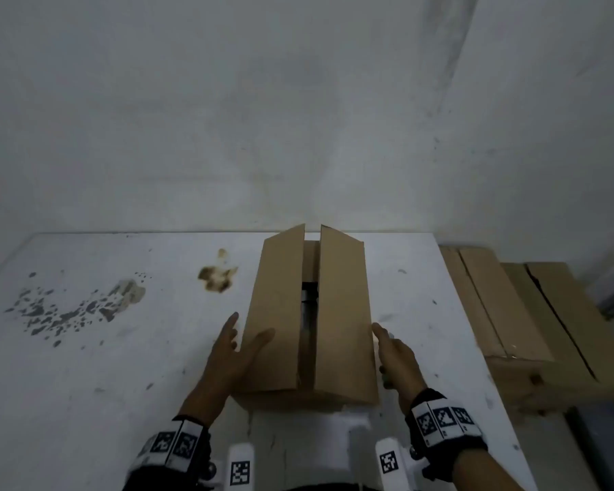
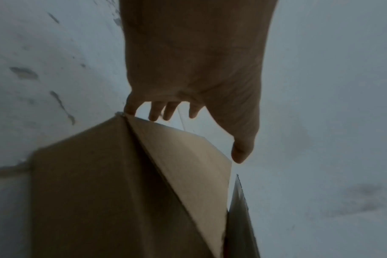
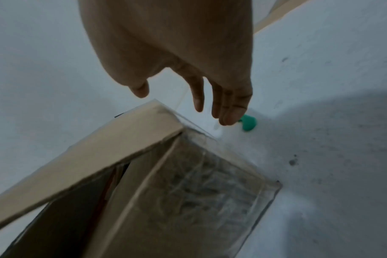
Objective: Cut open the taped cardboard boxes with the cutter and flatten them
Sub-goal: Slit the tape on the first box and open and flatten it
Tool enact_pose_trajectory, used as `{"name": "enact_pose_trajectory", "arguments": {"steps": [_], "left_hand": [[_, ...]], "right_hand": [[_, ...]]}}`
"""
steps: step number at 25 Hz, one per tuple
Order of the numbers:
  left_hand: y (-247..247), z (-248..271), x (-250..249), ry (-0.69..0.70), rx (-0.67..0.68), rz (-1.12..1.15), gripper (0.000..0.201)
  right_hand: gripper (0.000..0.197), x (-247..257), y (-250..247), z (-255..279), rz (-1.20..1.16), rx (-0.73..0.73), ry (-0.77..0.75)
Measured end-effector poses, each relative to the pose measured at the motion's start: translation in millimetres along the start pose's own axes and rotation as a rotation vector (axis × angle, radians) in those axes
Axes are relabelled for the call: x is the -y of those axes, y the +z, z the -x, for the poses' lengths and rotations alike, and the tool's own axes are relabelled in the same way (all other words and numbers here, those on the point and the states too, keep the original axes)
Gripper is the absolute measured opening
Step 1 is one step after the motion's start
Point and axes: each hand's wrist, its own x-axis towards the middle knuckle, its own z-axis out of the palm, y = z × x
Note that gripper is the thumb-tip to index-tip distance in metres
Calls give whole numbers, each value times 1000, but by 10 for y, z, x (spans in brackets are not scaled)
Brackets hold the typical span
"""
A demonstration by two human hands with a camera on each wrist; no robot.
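I see a cardboard box (image 1: 307,320) standing on a stained white table (image 1: 121,349), set between my two hands. Its two top flaps are parted, with a dark gap running down the middle.

My left hand (image 1: 227,356) sits at the box's left side. Its fingers (image 2: 154,113) are straight and loosely spread, holding nothing. The thumb (image 1: 261,340) lies on the left flap near its edge, and the remaining fingers reach along the outside wall of the box. From the left wrist view, the fingertips sit at the corner where that flap hinges.

My right hand (image 1: 396,356) is just beside the box's right edge, its fingers (image 3: 230,108) extended and relaxed, gripping nothing. I cannot tell whether they touch the cardboard. From the right wrist view, a small green object (image 3: 249,123) lies on the table just past the fingertips, partly hidden by them; I cannot tell what it is. Clear tape (image 3: 221,183) covers the box side below that hand.

Well to the right of my right fingers, more cardboard boxes (image 1: 532,324) sit beside the table.
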Motion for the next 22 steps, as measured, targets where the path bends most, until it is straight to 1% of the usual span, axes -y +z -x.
{"name": "enact_pose_trajectory", "arguments": {"steps": [1, 2, 4, 5, 6, 8, 10, 11, 12, 13, 14, 15, 16, 17, 19, 20, 22], "left_hand": [[22, -27, -8, -43, 33, -4, 91], [37, -59, -10, -75, 65, -22, 93], [78, -100, 2, -91, 123, -88, 109], [101, -116, -13, -92, 133, -119, 115], [119, -112, -31, -97, 131, -156, 116], [108, -170, -71, -106, 133, -94, 120], [80, -187, -124, -131, 136, 7, 135], [57, -196, -139, -158, 147, 67, 138], [44, -216, -161, -202, 162, 146, 133], [28, -218, -192, -239, 192, 246, 118], [30, -214, -229, -254, 219, 341, 92], [55, -184, -284, -256, 224, 433, 60], [94, -176, -309, -267, 235, 495, 36], [140, -178, -343, -257, 247, 530, 28], [227, -184, -366, -230, 283, 556, 26], [237, -195, -379, -240, 282, 575, 26], [245, -229, -343, -272, 276, 564, 26]], "right_hand": [[49, 16, 15, -26, 53, 36, 17], [51, 54, 31, -29, 103, 51, 29], [56, 68, 46, -33, 125, 70, 11], [52, 84, 46, -39, 118, 84, -12], [49, 103, 34, 6, 95, 96, -40], [41, 226, -31, 121, 12, 142, -86], [28, 411, -125, 267, -74, 218, -150], [24, 495, -174, 313, -99, 251, -205], [29, 601, -219, 379, -119, 279, -274], [40, 672, -247, 405, -148, 303, -352], [57, 763, -254, 470, -173, 316, -428], [76, 819, -236, 489, -174, 304, -498], [90, 871, -199, 535, -161, 276, -556], [96, 893, -147, 539, -152, 240, -600], [97, 906, -30, 547, -224, 184, -627], [99, 888, 24, 539, -297, 169, -615], [102, 803, 110, 472, -423, 191, -565]]}}
